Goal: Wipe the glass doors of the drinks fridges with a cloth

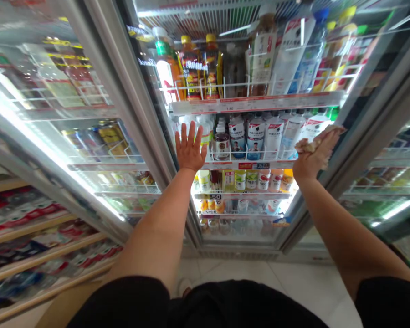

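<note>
Straight ahead is the glass door of an upright drinks fridge, with lit shelves behind it. My left hand lies flat against the left part of the glass, fingers spread and holding nothing. On the right side of the same door, my right hand presses a crumpled, pale brownish cloth to the glass near the frame. The cloth partly covers the fingers. Behind the glass stand white-labelled bottles on the middle shelf, level with both hands.
Metal door frames flank the glass on the left and right. More fridge sections stand at both sides. At the lower left is a wooden-edged shelf rack with packaged goods. Pale floor tiles lie below the fridge.
</note>
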The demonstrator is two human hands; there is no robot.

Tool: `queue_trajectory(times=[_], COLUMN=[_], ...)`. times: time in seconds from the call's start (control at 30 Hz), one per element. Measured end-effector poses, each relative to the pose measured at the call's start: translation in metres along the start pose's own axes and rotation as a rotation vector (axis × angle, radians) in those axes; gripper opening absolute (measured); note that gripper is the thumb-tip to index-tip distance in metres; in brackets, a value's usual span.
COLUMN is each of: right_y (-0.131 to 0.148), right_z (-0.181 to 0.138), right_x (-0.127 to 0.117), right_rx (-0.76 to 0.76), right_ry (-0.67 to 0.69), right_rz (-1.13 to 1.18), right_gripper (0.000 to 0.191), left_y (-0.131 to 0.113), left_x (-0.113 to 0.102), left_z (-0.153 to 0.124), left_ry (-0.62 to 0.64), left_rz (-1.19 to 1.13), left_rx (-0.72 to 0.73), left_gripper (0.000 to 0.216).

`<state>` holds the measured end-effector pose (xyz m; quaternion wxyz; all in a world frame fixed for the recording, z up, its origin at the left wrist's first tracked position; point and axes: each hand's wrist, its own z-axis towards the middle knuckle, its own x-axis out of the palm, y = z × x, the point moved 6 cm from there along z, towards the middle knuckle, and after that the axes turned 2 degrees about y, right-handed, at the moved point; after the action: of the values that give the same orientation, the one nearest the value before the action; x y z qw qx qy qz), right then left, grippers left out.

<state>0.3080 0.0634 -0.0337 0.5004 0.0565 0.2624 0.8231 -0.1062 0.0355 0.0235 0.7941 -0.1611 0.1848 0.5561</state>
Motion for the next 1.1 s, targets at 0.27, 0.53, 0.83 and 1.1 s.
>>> queue_trajectory(times=[0.27, 0.53, 0.83, 1.1], right_y=[0.016, 0.081, 0.115, 0.133], right_z=[0.004, 0.054, -0.004, -0.014], right_x=[-0.002, 0.000, 0.035, 0.041], right_rx=[-0.001, -0.212, -0.398, -0.455], right_ry=[0.030, 0.020, 0.286, 0.233], right_rz=[0.105, 0.113, -0.032, -0.041], right_gripper=[0.076, 0.078, 0.101, 0.076], left_y=[-0.002, -0.004, -0.005, -0.004], left_x=[0.001, -0.002, -0.002, -0.001], left_z=[0.000, 0.001, 0.001, 0.001], left_ry=[-0.018, 0.009, 0.014, 0.022], left_rz=[0.018, 0.015, 0.001, 0.007], left_rx=[0.024, -0.001, -0.005, -0.011], left_gripper=[0.060, 0.058, 0.058, 0.059])
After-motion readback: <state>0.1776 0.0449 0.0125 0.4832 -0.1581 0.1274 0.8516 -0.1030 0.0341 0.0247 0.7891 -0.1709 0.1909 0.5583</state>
